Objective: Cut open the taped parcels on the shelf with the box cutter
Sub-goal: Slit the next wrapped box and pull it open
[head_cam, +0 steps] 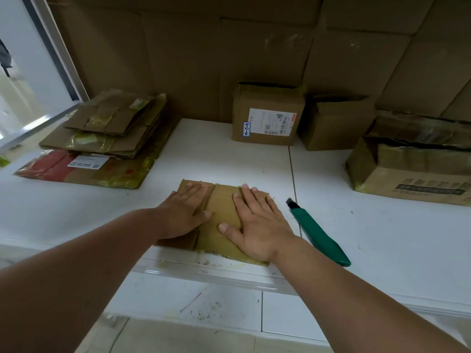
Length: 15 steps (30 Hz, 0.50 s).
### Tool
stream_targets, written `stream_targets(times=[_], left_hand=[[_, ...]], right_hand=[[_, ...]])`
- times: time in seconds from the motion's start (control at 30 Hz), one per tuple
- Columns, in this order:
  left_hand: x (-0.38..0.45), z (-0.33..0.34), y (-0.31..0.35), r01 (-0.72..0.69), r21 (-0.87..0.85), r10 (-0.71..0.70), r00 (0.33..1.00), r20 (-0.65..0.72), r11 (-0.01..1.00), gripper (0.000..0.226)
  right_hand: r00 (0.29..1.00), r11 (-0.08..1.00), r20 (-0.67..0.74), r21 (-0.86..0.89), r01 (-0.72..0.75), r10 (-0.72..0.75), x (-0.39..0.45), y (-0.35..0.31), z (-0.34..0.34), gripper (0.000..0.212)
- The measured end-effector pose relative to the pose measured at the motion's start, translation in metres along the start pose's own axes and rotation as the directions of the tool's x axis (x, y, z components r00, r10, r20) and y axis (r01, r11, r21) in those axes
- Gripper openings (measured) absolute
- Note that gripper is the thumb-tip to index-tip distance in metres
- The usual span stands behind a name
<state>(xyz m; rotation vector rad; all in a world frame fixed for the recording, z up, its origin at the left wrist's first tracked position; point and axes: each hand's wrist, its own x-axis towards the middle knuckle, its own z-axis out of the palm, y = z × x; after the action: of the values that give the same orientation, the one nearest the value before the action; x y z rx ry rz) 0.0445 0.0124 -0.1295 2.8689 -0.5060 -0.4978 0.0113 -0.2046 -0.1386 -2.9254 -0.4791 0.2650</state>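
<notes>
white shelf (229, 154), flattened cardboard (221, 220), box cutter (318, 233) (green), boxes (267, 115)

a stack of flattened cardboard (107, 138) lies at the far left, a white label (88, 162) on its bottom sheet. a cardboard wall (204, 59) rises behind. a metal window frame (60, 54) slants at upper left.

stockroom, white shelf (224, 149), labelled parcels (267, 115), flattened cartons (112, 128), cardboard-lined wall (204, 59)
</notes>
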Motion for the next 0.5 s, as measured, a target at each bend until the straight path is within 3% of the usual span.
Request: stream_targets(times=[0.07,0.2,0.23,0.37,0.5], left_hand=[[-0.005,0.007,0.000,0.005,0.096,-0.001,0.999,-0.046,0.995,0.068],[-0.014,0.013,0.008,0.040,0.304,0.052,0.956,-0.290,0.952,0.058],[-0.016,0.013,0.009,0.024,0.283,0.059,0.959,-0.279,0.959,0.058],[-0.024,0.019,0.006,-0.015,0.175,0.019,1.000,-0.020,0.985,0.066],[-0.025,0.017,0.006,-0.017,0.196,0.015,1.000,0.009,0.980,0.070]], right_hand=[[1.000,0.999,0.022,-0.044,-0.008,0.009,0.001,0.002,0.003,0.096],[0.999,0.997,0.026,-0.075,-0.029,0.031,0.004,0.000,0.002,0.095],[0.999,0.997,0.022,-0.071,-0.037,0.038,0.003,0.000,0.002,0.095],[0.997,0.995,0.024,-0.063,-0.071,0.073,-0.001,-0.003,0.004,0.093],[0.994,0.993,0.044,-0.060,-0.097,0.100,0.000,-0.006,0.002,0.084]])
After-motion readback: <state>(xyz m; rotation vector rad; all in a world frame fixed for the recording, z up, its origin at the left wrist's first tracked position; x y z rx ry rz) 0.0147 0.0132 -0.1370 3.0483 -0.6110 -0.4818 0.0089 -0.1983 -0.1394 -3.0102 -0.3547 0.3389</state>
